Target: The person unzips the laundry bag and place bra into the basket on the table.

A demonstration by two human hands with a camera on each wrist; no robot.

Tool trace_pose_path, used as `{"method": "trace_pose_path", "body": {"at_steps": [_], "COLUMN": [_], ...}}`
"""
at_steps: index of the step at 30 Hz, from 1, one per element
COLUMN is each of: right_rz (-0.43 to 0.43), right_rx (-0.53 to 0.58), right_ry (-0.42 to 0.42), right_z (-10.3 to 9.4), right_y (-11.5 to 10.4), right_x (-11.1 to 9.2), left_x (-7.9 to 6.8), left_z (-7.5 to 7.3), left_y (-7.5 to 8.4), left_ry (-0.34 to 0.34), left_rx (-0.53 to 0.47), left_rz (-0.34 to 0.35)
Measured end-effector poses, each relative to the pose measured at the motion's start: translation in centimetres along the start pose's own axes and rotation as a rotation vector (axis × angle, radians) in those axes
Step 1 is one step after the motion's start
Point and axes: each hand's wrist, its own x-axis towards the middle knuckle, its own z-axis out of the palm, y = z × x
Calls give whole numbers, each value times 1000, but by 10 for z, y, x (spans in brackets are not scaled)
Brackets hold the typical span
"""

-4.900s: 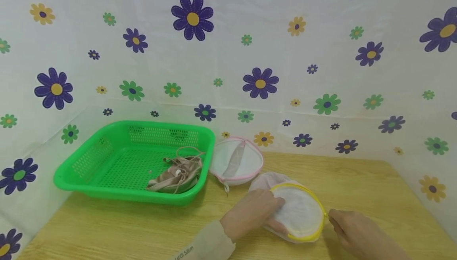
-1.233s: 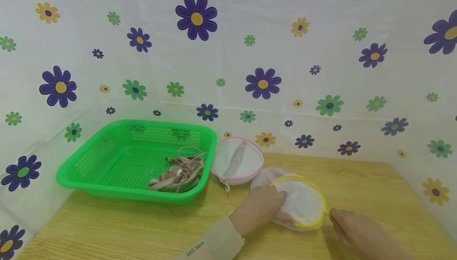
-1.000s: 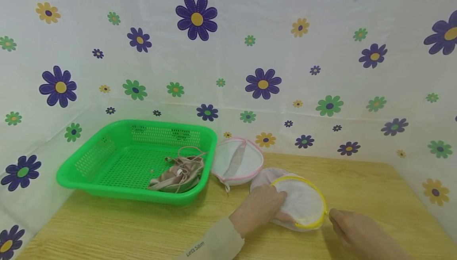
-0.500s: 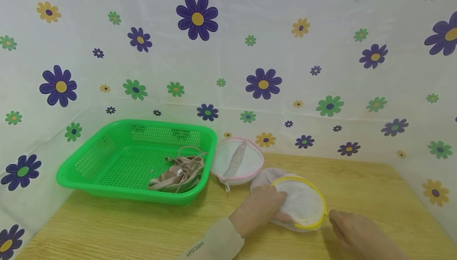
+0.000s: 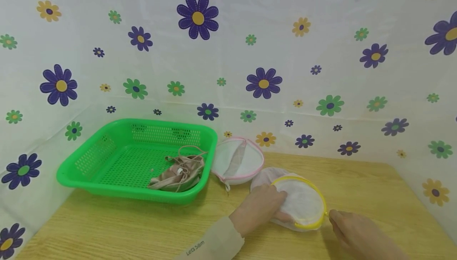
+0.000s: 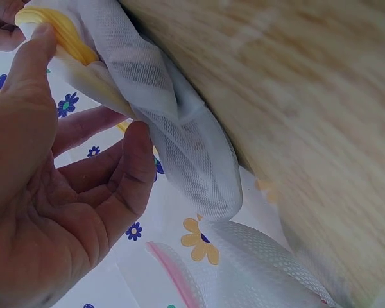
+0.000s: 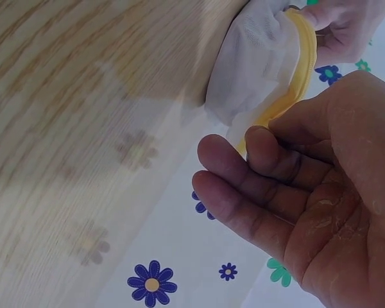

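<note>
A white mesh laundry bag with a yellow zipper lies on the table in the head view. My left hand grips its left side, and the left wrist view has the thumb pressed against the yellow zipper edge, fingers curled at the mesh. At the bag's right end, my right hand pinches the small zipper pull between thumb and index finger. The remaining fingers stay loosely bent in the right wrist view. Those fingertips hide the pull in that view.
Behind the bag lies a second white mesh laundry bag with pink trim. A green plastic basket stands to the left, holding a crumpled brown drawstring pouch. A flowered curtain rises behind the wooden table.
Since the oldest frame, the yellow-zippered bag's near edge has shifted slightly away from me, and my left hand slightly right. Over the last second, hands and bag look almost still.
</note>
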Motion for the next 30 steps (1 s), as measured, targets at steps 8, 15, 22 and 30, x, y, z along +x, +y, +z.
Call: {"method": "trace_pose_path", "body": {"at_steps": [8,15,22,30], "right_rz": [20,2,88,69], "right_rx": [2,-11,3,11], "right_ry": [-51,-25,-144,-122], "right_z": [-1,0,-5,-4], "right_y": [0,-1,-2,-3], "right_x": [0,-1,1,1], "left_x": [0,-1,0,0], "left_z": [0,3,4,4], "left_y": [0,0,0,0], "left_ry": [-12,12,12,22], "left_rx": [-14,-6,-26,-13], "left_rz": [-5,3,3,-4]}}
